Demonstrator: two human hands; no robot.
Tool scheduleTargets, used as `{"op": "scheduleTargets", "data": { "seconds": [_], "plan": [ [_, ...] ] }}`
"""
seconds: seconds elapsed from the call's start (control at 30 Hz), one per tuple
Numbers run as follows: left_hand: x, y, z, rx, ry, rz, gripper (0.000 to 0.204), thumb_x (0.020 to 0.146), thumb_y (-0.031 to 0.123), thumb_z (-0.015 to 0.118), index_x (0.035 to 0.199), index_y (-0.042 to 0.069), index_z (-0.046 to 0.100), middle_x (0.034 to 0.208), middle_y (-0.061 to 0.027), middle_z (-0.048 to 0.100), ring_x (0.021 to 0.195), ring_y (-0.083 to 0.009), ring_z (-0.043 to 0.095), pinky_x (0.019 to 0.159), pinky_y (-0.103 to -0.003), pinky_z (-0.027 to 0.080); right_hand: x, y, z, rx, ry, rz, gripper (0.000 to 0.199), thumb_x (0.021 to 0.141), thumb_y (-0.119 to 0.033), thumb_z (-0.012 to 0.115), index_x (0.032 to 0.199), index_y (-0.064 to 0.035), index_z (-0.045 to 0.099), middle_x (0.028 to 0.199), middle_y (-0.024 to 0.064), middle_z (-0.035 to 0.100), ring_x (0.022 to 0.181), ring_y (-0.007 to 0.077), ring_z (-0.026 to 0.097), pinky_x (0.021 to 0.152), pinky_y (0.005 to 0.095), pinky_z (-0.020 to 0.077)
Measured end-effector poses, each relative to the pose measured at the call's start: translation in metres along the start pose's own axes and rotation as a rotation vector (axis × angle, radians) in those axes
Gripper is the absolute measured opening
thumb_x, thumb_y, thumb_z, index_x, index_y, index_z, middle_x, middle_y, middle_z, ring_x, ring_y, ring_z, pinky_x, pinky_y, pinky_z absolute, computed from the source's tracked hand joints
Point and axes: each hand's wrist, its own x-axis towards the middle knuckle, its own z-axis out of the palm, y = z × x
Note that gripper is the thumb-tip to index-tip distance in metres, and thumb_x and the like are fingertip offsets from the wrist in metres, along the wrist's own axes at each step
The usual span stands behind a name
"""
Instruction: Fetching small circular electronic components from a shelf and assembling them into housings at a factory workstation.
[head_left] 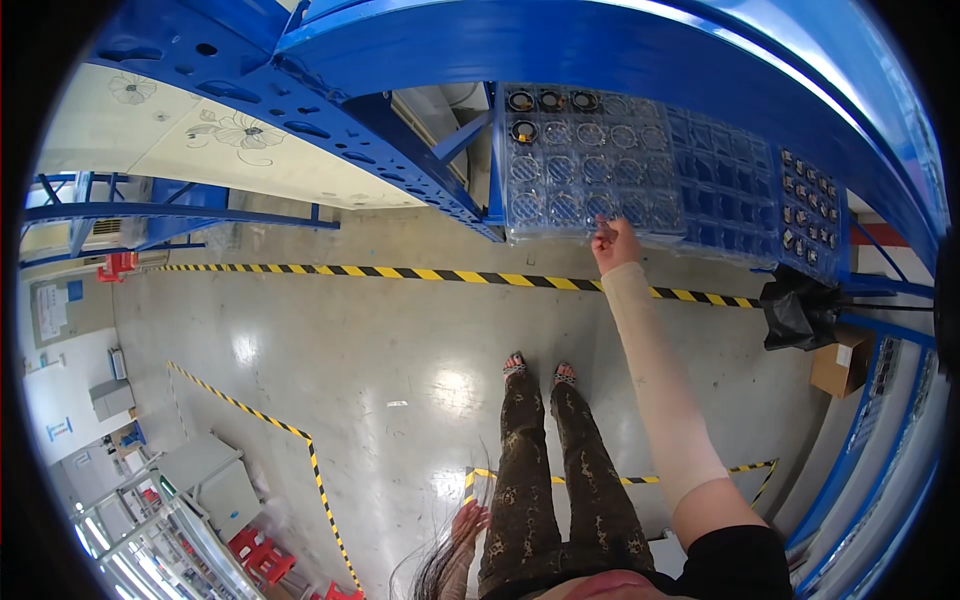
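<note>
At the front edge of a clear plastic tray is my right hand, its arm stretched forward in a light sleeve. Its fingers are curled together; what they hold, if anything, is too small to make out. The tray has rows of round pockets. Several black ring-shaped parts sit in its far-left pockets. My left hand hangs low beside my left leg, fingers loosely apart and holding nothing; hair partly covers that arm.
Right of the tray lie another clear tray and one with small metallic parts. A blue rack beam crosses above. A black bag and cardboard box stand right. Striped floor tape runs below the shelf.
</note>
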Motion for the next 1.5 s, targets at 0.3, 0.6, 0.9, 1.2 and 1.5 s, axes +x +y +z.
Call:
{"op": "scheduleTargets", "data": {
  "seconds": [0.3,0.6,0.9,1.2,1.5],
  "plan": [
    [0.010,0.007,0.007,0.016,-0.009,-0.003,0.037,0.097,0.017,0.047,0.132,0.004,0.043,0.112,-0.0167,0.061,0.095,-0.0248,0.064,0.079,-0.035,0.054,0.008,-0.003,-0.040,0.022,0.049,0.034,0.006,0.087,-0.010,0.059,0.089,-0.0057,0.055,0.086,0.0083,0.062,0.077,0.0184,0.062,0.063,0.0292,0.0500],
    [0.027,-0.012,-0.008,-0.103,-0.031,0.028,0.042,0.092,0.018,0.060,0.128,0.003,0.047,0.104,-0.0146,0.064,0.086,-0.0254,0.066,0.073,-0.036,0.056,-0.035,0.005,0.002,-0.915,-0.278,-0.700,0.030,0.090,-0.016,0.059,0.117,-0.0026,0.058,0.108,0.0065,0.065,0.083,0.0178,0.064,0.076,0.0290,0.0505],
    [0.011,-0.023,0.000,-0.059,0.027,-0.007,0.039,0.097,0.016,0.048,0.133,0.002,0.042,0.112,-0.0188,0.061,0.097,-0.0279,0.064,0.078,-0.036,0.055,0.064,0.018,0.140,-1.510,-0.395,-1.224,0.029,0.087,-0.014,0.057,0.115,-0.0063,0.057,0.124,0.0138,0.054,0.102,0.0367,0.058,0.082,0.0477,0.0491],
    [-0.008,-0.032,0.003,-0.090,0.187,-0.080,0.035,0.096,0.014,0.048,0.129,0.002,0.045,0.109,-0.0188,0.062,0.097,-0.0302,0.064,0.080,-0.040,0.056,0.066,0.025,0.172,-2.073,-0.283,-1.269,0.022,0.085,-0.020,0.058,0.102,-0.0052,0.060,0.106,0.0144,0.057,0.093,0.0288,0.063,0.066,0.0404,0.0547],
    [0.005,-0.041,0.021,-0.116,0.127,-0.065,0.037,0.096,0.013,0.048,0.130,0.001,0.042,0.112,-0.0205,0.060,0.096,-0.0304,0.064,0.078,-0.039,0.056,0.068,0.025,0.164,-2.102,-0.330,-1.301,0.023,0.084,-0.023,0.062,0.096,-0.0034,0.060,0.100,0.0154,0.059,0.084,0.0323,0.066,0.068,0.0419,0.0541]
  ]
}}
